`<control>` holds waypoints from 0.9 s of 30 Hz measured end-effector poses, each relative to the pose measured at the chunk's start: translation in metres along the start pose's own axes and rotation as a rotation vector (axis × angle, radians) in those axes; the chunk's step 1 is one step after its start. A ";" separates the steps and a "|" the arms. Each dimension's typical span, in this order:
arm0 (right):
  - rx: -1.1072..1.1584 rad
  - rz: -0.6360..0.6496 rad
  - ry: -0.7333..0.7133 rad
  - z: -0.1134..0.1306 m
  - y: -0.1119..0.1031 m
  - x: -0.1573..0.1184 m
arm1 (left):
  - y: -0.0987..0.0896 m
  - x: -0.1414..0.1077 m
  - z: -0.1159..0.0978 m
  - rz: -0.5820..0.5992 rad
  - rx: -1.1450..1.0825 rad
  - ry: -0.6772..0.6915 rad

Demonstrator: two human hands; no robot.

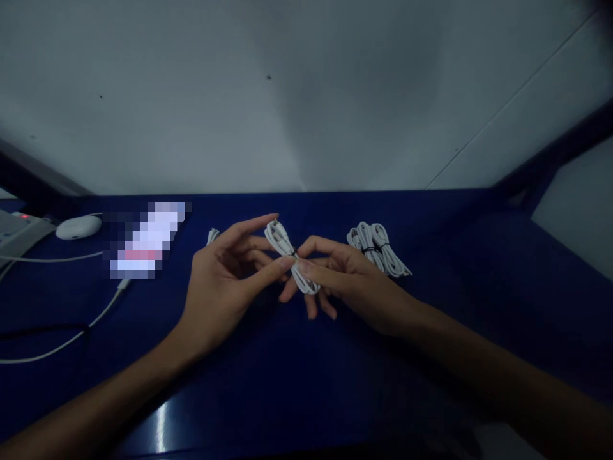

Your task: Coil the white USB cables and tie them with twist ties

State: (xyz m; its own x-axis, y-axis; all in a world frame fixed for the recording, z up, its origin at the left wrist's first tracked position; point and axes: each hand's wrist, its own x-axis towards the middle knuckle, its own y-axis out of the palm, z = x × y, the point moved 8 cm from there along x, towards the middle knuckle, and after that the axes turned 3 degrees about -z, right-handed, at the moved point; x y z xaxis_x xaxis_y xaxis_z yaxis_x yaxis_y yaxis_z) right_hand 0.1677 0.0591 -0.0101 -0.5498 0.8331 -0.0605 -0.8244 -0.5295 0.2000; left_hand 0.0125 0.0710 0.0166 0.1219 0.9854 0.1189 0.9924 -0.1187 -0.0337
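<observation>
A white charging cable, coiled into a narrow bundle, is held tilted above the blue table. A dark tie wraps its middle. My left hand pinches the bundle near the tie with the thumb, its forefinger stretched along the upper end. My right hand grips the same spot from the other side between thumb and forefinger, the other fingers spread below. Right of my right hand lie several coiled white cables side by side, with dark ties. Another white cable bundle shows partly behind my left hand.
A lit phone, its screen blurred, lies at the left with a white cord plugged in. Farther left are a white earbud case and a white power strip with a red light. A pale wall rises behind the table.
</observation>
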 end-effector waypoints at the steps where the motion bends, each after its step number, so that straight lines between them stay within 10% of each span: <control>1: 0.003 -0.010 -0.003 0.000 0.000 0.000 | 0.000 0.001 0.001 0.000 -0.014 -0.011; 19: -0.222 -0.376 -0.132 0.016 -0.019 -0.011 | 0.002 0.004 0.017 0.039 -0.073 -0.124; 27: -0.401 -0.337 -0.196 0.016 -0.014 -0.014 | 0.005 0.003 0.018 0.059 -0.077 -0.142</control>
State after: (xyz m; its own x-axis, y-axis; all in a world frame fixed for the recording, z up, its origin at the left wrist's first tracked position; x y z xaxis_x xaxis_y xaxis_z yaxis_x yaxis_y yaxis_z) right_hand 0.1887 0.0572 0.0038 -0.2431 0.9607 0.1342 -0.9579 -0.2160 -0.1894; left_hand 0.0177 0.0755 -0.0006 0.1820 0.9831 -0.0222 0.9826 -0.1810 0.0408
